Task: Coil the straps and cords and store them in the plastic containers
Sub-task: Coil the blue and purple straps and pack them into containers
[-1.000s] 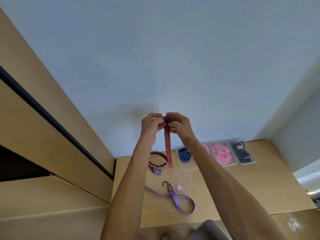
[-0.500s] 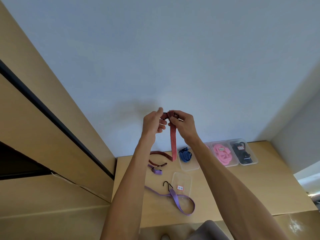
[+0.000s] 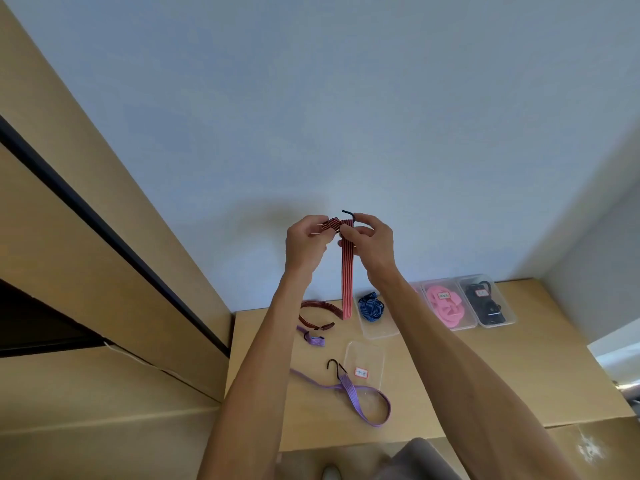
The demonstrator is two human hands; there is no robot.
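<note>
On the head view I see both hands raised in front of the wall above the table (image 3: 519, 375). My left hand (image 3: 304, 244) pinches the short end of the red striped strap (image 3: 347, 271), fingers curled on it; my right hand (image 3: 372, 242), at 3 o'clock from the left, grips the fold where a black hook (image 3: 348, 213) pokes up at 12 o'clock. The strap's long end hangs down to the table.

On the table, a blue cord (image 3: 371, 306) lies coiled in a clear container (image 3: 379, 329). At 3 o'clock of it, a pink cord (image 3: 446, 306) and a black strap (image 3: 485, 303) fill two more. An empty container (image 3: 367, 362) lies at 6 o'clock, touching a loose purple strap (image 3: 360, 400).
</note>
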